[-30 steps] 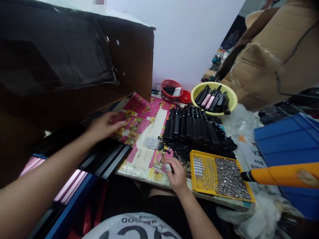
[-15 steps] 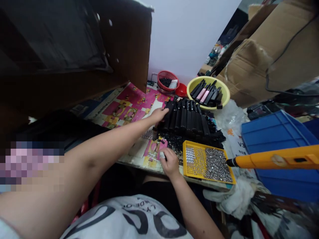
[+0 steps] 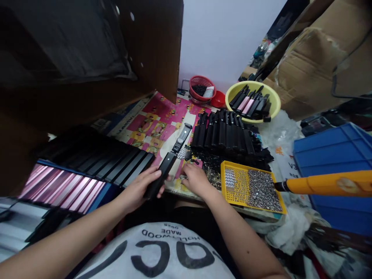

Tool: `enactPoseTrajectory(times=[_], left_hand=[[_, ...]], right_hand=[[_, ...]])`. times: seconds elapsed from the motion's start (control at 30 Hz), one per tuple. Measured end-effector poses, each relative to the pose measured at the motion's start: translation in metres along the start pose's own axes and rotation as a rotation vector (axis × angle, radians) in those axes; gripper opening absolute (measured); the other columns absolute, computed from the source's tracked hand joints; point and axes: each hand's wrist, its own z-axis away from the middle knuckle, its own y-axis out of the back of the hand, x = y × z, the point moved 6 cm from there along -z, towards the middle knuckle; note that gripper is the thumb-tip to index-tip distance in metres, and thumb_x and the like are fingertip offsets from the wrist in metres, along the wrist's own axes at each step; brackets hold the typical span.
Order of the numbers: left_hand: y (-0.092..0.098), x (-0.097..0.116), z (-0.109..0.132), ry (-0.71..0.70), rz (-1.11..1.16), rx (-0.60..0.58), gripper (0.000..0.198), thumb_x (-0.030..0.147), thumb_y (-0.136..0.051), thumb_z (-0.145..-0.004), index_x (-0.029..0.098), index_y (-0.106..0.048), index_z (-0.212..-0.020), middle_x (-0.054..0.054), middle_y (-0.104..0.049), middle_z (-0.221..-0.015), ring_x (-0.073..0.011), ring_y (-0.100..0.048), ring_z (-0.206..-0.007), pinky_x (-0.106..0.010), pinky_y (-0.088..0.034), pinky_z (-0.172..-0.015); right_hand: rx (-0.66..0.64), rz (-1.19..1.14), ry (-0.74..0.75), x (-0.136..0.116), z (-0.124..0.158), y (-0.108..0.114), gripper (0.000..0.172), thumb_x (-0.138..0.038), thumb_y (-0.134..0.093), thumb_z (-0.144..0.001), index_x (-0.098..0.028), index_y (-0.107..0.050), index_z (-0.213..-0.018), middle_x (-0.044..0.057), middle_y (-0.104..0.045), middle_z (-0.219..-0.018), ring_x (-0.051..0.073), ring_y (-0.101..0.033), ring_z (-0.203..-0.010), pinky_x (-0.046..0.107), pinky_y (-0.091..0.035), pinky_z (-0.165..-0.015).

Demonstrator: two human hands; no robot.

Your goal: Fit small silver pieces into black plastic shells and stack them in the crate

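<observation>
- Left hand (image 3: 147,181): one; fingers wrapped around the handle of a long black device, thumb along its upper side.
- Black device (image 3: 165,167): one; held tilted, lower end at the front edge of the worktop (image 3: 151,133), metallic upper section pointing away over the patterned covering.
- Right hand (image 3: 197,180): one; fingers partly curled, low by the front edge; cannot tell whether anything is pinched.
- Black rings (image 3: 194,162): several, small, just beyond the right hand.
- Black devices in a row (image 3: 222,133): many, lying side by side, right of the held one.
- Yellow tray (image 3: 232,197): one, at the front right corner; small metal parts (image 3: 263,190) inside.
- Yellow basin (image 3: 274,101): one, towards the far right corner; black and pink devices (image 3: 246,104) inside.
- Red basket (image 3: 199,97): one, near the far edge.
</observation>
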Motion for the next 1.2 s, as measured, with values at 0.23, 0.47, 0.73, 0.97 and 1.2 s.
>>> enactPoseTrajectory(times=[0.23, 0.47, 0.73, 0.97, 1.2], left_hand=[[-0.004, -0.026, 0.01, 0.196, 0.352, -0.037, 0.03, 0.036, -0.043, -0.089, 0.014, -0.056, -0.103, -0.005, -0.057, -0.08, -0.0044, -0.04, -0.044, -0.015, -0.029, -0.036], [-0.014, -0.033, 0.011, 0.247, 0.366, -0.085, 0.032, 0.039, -0.042, -0.089, 0.012, -0.059, -0.091, -0.005, -0.057, -0.078, -0.0043, -0.041, -0.043, -0.015, -0.03, -0.035], [-0.02, -0.027, 0.012, 0.124, 0.135, -0.152, 0.03, 0.038, -0.043, -0.088, 0.012, -0.058, -0.084, -0.008, -0.061, -0.08, -0.0062, -0.043, -0.043, -0.017, -0.032, -0.035], [-0.013, -0.02, 0.017, 0.129, -0.123, -0.194, 0.032, 0.042, -0.04, -0.089, 0.018, -0.059, -0.1, -0.006, -0.063, -0.085, -0.0064, -0.044, -0.042, -0.017, -0.031, -0.035], [-0.016, 0.023, 0.034, -0.349, -1.061, -0.16, 0.045, 0.032, -0.058, -0.081, 0.032, -0.052, -0.126, -0.001, -0.057, -0.125, -0.0201, -0.051, -0.114, -0.032, -0.037, -0.099]], right_hand=[[0.094, -0.18, -0.017, 0.003, 0.004, 0.003, 0.01, -0.017, -0.057, -0.066, -0.017, -0.054, -0.076, 0.004, -0.056, -0.08, 0.018, -0.051, -0.077, 0.029, -0.041, -0.07], [0.473, -1.174, -0.215, -0.004, 0.005, 0.031, 0.015, -0.032, -0.053, -0.078, -0.018, -0.049, -0.082, -0.002, -0.05, -0.069, 0.011, -0.047, -0.06, 0.023, -0.04, -0.056], [0.584, -1.413, -0.215, -0.012, 0.012, 0.027, 0.02, -0.03, -0.061, -0.075, -0.022, -0.051, -0.09, -0.001, -0.056, -0.082, 0.012, -0.053, -0.071, 0.024, -0.044, -0.064], [0.233, -1.839, -0.149, -0.017, 0.019, 0.017, 0.04, -0.036, -0.065, -0.073, -0.024, -0.053, -0.109, 0.003, -0.064, -0.101, 0.019, -0.06, -0.09, 0.03, -0.048, -0.07], [0.344, -1.653, -0.039, 0.04, 0.017, 0.063, 0.056, -0.065, -0.046, -0.075, -0.018, -0.061, -0.102, 0.009, -0.068, -0.097, 0.023, -0.061, -0.097, 0.039, -0.04, -0.093]])
